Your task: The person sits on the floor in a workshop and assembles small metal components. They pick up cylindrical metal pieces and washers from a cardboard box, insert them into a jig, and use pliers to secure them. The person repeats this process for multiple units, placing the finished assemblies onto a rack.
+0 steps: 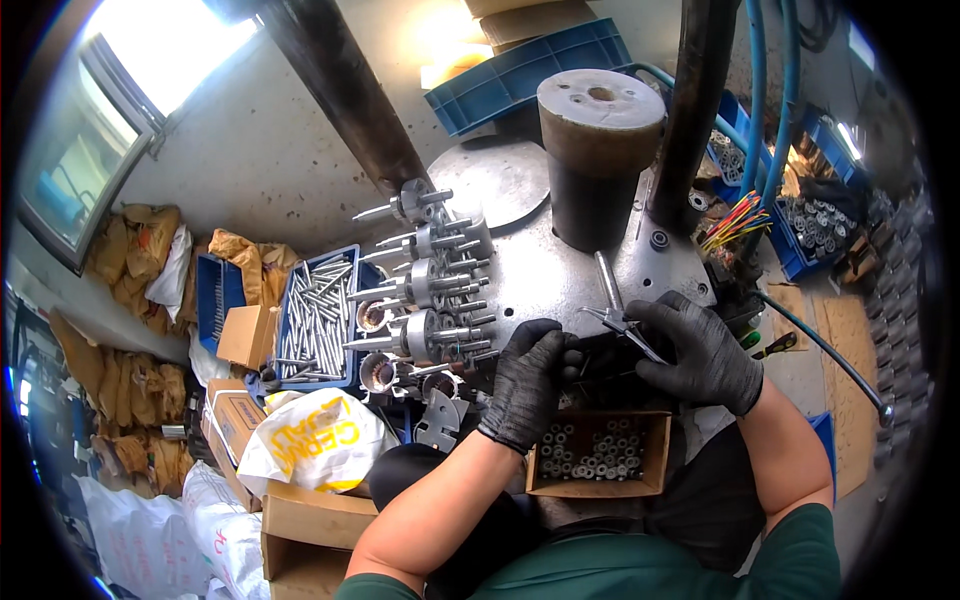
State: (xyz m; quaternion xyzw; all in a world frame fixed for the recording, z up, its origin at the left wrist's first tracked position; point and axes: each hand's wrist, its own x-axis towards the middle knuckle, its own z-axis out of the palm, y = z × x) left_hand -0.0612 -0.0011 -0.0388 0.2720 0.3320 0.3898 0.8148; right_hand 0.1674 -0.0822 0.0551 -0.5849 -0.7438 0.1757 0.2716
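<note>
Both my hands wear dark grey gloves. My right hand (700,350) is closed on a pair of silver pliers (632,333), whose jaws point left over the front edge of the metal press table (545,290). A bare metal shaft (607,280) stands tilted just beyond the pliers' jaws. My left hand (528,385) is at the table's front edge, its fingers curled together; what they hold, if anything, is hidden. Below and between my hands sits an open cardboard box (597,489) with many small metal rings (590,452).
Several shafts with round metal cores (425,283) line the table's left side, near a blue crate (352,300) of loose shafts. A thick press column (598,160) rises behind. Blue bins of parts (800,265), coloured wires (738,220) and an air hose (830,345) lie right.
</note>
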